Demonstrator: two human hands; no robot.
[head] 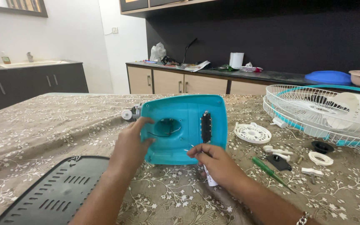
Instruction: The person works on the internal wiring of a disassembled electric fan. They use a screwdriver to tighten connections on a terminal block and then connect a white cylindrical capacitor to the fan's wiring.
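Both hands on a teal fan base (184, 125).
Left hand (131, 143) grasps its edge; right hand (215, 162) pinches a thin wire, white tube beneath half hidden; green screwdriver (269, 171) lies right.

The fan base cover (184, 125) is turquoise, with a black switch strip (206, 127) set in it. The bench (38, 125) wears a beige-brown cloth printed with small white flowers and vines. The vented panel (55, 193) is dark grey. The fan guard (313, 112) is white wire with a turquoise rim, the round grille disc (252, 133) white, the screwdriver (267, 168) green-handled, and the lid (328, 77) on the far counter blue.
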